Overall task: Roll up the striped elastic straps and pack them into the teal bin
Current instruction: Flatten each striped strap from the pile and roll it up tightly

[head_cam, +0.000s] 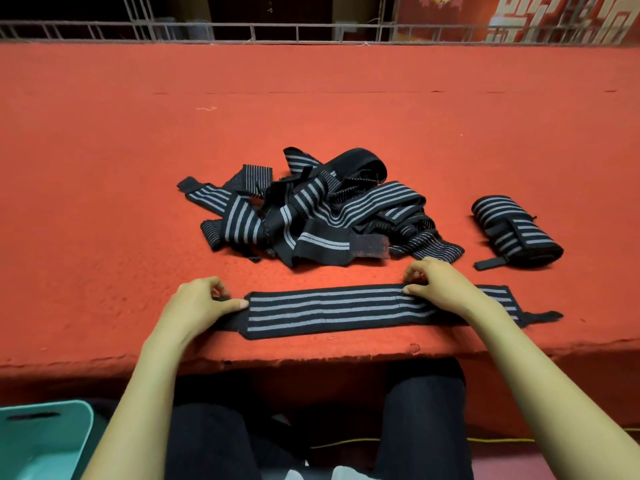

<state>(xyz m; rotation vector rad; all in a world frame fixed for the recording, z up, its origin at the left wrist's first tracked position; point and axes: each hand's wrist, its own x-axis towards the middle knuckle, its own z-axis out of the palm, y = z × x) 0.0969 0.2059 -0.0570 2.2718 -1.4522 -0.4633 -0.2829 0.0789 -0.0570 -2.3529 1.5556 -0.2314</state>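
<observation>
strap (pixel 329 310) flat along desk (pixel 104 168) front edge | left hand (pixel 197 303) pinches its left end | right hand (pixel 440 285) pinches near right end | advice: roll tight, edges aligned

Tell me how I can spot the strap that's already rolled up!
Look at the big red table. Right of the messy pile in its middle, lying alone, is the rolled strap. It is the only one wound into a fat bundle; the rest are tangled, and the flat strap lies stretched out near the front edge.
</observation>
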